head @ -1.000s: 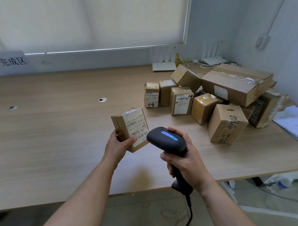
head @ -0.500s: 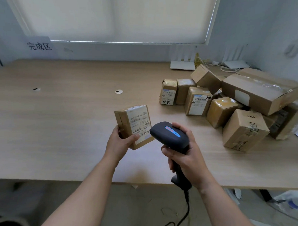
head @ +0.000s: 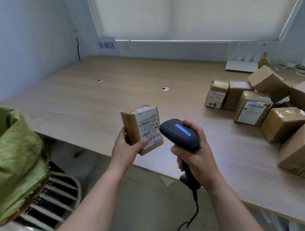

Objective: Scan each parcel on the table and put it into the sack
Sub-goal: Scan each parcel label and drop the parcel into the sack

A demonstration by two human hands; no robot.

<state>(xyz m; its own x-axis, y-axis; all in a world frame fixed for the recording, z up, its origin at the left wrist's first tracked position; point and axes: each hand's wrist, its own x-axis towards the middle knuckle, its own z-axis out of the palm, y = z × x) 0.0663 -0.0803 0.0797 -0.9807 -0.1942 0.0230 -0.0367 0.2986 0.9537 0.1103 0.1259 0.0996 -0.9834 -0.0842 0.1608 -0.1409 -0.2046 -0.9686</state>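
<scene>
Parcel in hand: we hold one small brown parcel (head: pixel 142 129) above the near edge of the table (head: pixel 89 103), upright, its white label facing us.
Left hand: our left hand (head: pixel 126 148) grips the parcel from below and the side, fingers curled round its left face and the thumb pressed on the label's lower part.
Scanner: the black scanner (head: pixel 181 133) sits just right of the parcel, its head turned toward the label and a blue light showing on top; its cable hangs down below the table edge.
Right hand: our right hand (head: pixel 195 157) is wrapped tight round the scanner's handle.
Step, as we judge it: this parcel is at the scanning stage; whether the read has registered, we cannot tell.
Sack: the green sack (head: pixel 14 154) stands open at our far left, well apart from the parcel; its contents are hidden from us.
Left to do: a pile of parcels (head: pixel 262 109) waits on the table's right side, so we judge most of the work remains.
</scene>
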